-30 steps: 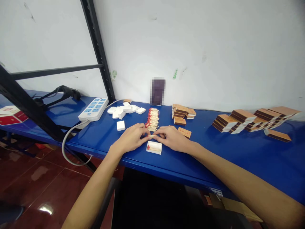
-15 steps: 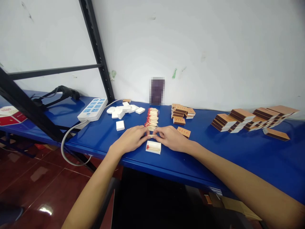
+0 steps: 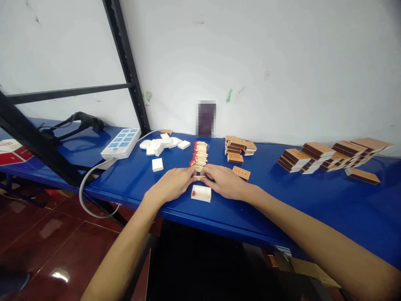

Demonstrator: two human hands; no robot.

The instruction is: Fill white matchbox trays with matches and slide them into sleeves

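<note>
My left hand [image 3: 177, 183] and my right hand [image 3: 222, 180] meet over the near end of a long pile of red-tipped matches [image 3: 200, 154]. Between their closed fingertips is a small bunch of matches [image 3: 198, 178], gripped at both ends. Just below the fingers lies a white matchbox tray [image 3: 201, 198], with several matches [image 3: 202, 194] along its inside, red heads to the left. Beside my right hand rests a brown matchbox sleeve [image 3: 241, 172]. A white tray turned face down [image 3: 157, 164] sits to the left of my left hand.
Several white trays [image 3: 159, 146] are heaped at the back left, near a power strip [image 3: 121, 143] with a looping cable. Brown matchboxes [image 3: 235, 145] pile up behind my right hand. Long matchbox stacks [image 3: 318, 151] stand at the right. A black shelf post [image 3: 127, 62] rises at the left.
Both hands stay close together at the near end of the pile. The fingers have shifted slightly round the bunch of matches; the tray and boxes rest as before.
</note>
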